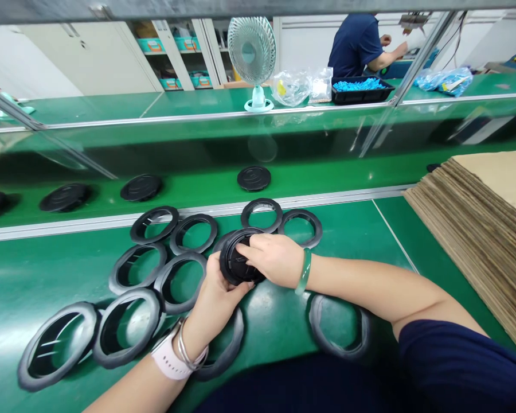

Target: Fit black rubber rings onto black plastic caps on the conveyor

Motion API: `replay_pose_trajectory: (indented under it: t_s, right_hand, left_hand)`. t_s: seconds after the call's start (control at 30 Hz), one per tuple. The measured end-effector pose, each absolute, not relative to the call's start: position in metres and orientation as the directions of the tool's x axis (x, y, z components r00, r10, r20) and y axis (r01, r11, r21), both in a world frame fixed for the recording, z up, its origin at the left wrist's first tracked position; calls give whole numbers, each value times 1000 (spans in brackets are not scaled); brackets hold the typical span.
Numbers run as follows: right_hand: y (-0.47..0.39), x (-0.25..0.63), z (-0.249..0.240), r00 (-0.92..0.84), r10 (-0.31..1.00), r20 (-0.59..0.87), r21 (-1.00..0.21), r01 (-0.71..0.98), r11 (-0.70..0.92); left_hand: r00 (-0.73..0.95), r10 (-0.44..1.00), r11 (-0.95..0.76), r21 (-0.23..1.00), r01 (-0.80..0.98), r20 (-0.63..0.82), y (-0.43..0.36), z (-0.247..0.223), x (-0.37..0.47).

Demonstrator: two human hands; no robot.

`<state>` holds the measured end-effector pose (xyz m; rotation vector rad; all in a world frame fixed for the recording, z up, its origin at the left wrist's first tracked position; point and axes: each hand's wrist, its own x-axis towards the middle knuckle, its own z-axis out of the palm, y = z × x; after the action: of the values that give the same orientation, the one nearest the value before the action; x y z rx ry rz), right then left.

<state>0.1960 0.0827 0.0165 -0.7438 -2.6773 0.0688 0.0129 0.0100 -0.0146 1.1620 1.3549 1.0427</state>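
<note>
Nearest, the left hand (215, 298) cups a round black cap (237, 263) from below while the right hand (273, 258) grips its upper edge, holding it just above the green bench (34, 275). Black rings (180, 281) lie around them. Farther off, finished discs (253, 178) sit on the conveyor belt (327, 172).

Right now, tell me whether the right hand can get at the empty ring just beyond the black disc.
Probably yes. The right hand rests on the black disc, which the left hand holds from below. The empty ring lies flat just beyond its knuckles, with nothing between, but the hand must let go first.
</note>
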Motion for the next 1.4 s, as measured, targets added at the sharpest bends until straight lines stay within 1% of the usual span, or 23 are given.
replay_pose_trajectory:
  t_s: [0.13, 0.2, 0.27, 0.3, 0.33, 0.37, 0.4, 0.47, 0.53, 0.57, 0.67, 0.8, 0.87, 0.97, 1.07, 1.13, 1.2, 1.4]
  right_hand:
    - [83, 195, 17, -814, 461, 353, -84, 464, 882]
    - [84, 197, 20, -779, 418, 467, -109, 418, 902]
    - [85, 201, 25, -629, 436, 644, -211, 402, 891]
    - [86, 202, 26, -520, 479, 707, -292, 403, 867]
    - [87, 203, 27, -420, 539, 731, -385, 399, 833]
    - [89, 204, 27, -355, 607, 711, -482, 383, 788]
    - [91, 204, 25, -337, 678, 653, -579, 356, 734]
    - [97, 202, 18, -376, 793, 479, -750, 294, 592]
    - [102, 198, 9, -413, 845, 339, -849, 253, 465]
    - [103, 197, 5, -414, 857, 306, -871, 242, 428]
    - [104, 193, -3, -395, 865, 309, -886, 211, 413]
    - [100, 191, -4, -377, 872, 313, -887, 212, 410]
    - [99, 190, -3, -360, 881, 308, -882, 239, 406]
    - [98, 192, 2, -354, 894, 274, -892, 253, 374]
    - [99, 196, 8, -508, 845, 166, -949, 151, 278]
    - [99, 198, 10, -585, 801, 126, -972, 90, 218]
    - [98, 199, 11, -579, 807, 117, -975, 87, 204]
    - [93, 197, 15, -525, 842, 121, -963, 143, 227]
  left_hand:
    - [10, 989, 144, 988, 57, -145, 11, -13, 16]
    - [16, 989, 145, 989, 18, -146, 11, -12, 17]
    - [-1, 992, 129, 991, -25, -129, 11, -11, 17]
    - [-16, 993, 117, 992, -38, -118, 10, -11, 17]
    - [-29, 994, 107, 993, -44, -108, 10, -12, 17]
    - [-40, 994, 97, 994, -43, -99, 10, -13, 17]
    - [-44, 995, 93, 995, -38, -95, 10, -14, 16]
    - [-43, 995, 88, 996, -15, -89, 10, -19, 15]
    - [-29, 997, 76, 997, 20, -75, 9, -21, 14]
    - [-12, 997, 70, 997, 32, -70, 9, -21, 13]
    - [29, 999, 41, 997, 71, -43, 7, -16, 12]
    - [-26, 1000, 6, 964, 266, 1, 6, -7, 12]
    - [-38, 999, 4, 947, 321, 9, 6, -5, 12]
    - [-43, 999, -4, 945, 327, 20, 6, -5, 12]
    - [-67, 998, 4, 948, 319, 19, 7, -4, 11]
    - [-78, 997, 3, 949, 314, 22, 7, -3, 10]
    - [-76, 997, -2, 950, 314, 28, 8, -3, 10]
    - [-56, 997, -28, 953, 303, 47, 7, -5, 11]
